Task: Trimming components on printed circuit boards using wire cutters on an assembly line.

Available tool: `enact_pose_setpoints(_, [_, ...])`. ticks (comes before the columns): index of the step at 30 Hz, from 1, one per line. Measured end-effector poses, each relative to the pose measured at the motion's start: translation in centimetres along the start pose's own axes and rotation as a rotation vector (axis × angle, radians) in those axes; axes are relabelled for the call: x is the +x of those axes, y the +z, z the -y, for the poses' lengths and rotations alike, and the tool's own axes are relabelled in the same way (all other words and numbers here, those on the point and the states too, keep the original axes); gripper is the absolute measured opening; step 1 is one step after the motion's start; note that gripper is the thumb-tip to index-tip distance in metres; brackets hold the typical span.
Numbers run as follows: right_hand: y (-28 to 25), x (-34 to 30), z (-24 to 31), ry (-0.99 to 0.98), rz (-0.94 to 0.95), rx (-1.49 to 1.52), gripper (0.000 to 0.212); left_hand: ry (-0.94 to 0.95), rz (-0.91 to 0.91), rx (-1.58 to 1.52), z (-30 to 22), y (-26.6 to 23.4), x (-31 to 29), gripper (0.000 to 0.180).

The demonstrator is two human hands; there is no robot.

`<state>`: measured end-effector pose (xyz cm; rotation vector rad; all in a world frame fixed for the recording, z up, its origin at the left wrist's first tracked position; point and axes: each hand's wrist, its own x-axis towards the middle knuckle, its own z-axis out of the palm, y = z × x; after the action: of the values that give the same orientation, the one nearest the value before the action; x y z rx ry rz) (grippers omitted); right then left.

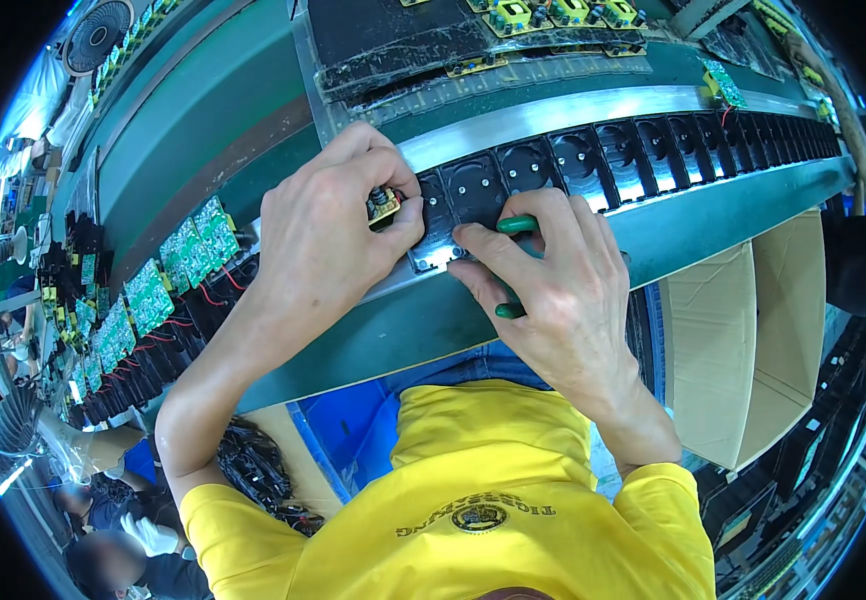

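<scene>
Left fingers (403, 174) pinch a circuit board (385, 207) (partly hidden), right fingers (504, 252) curled round a green-handled tool (519, 224).

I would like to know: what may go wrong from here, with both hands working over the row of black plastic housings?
The small yellowish circuit board might slip, since only the thumb and fingers of the left hand seem to pinch it. The green-handled tool lodged in the right hand could perhaps knock a black plastic housing. The left forearm might brush the red-wired green circuit boards near it.
</scene>
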<state>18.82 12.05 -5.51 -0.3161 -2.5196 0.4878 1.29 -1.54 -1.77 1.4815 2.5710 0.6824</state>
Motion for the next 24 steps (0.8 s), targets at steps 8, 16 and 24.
enact_pose_setpoints(8, [-0.1, 0.0, 0.1, 0.01, 0.01, -0.004, 0.025, 0.091, -0.034, 0.035, 0.0, 0.3, 0.0, 0.008])
enact_pose_setpoints(16, [-2.7, 2.8, 1.4, 0.104, 0.019, 0.561, 0.042, 0.086, -0.01, 0.076, -0.3, 0.2, -0.4, 0.004])
enact_pose_setpoints(24, [1.3, 9.3, 1.1, 0.181, -0.142, 1.5, 0.06, 0.108, -0.024, 0.133, -0.5, 0.3, -0.6, 0.002])
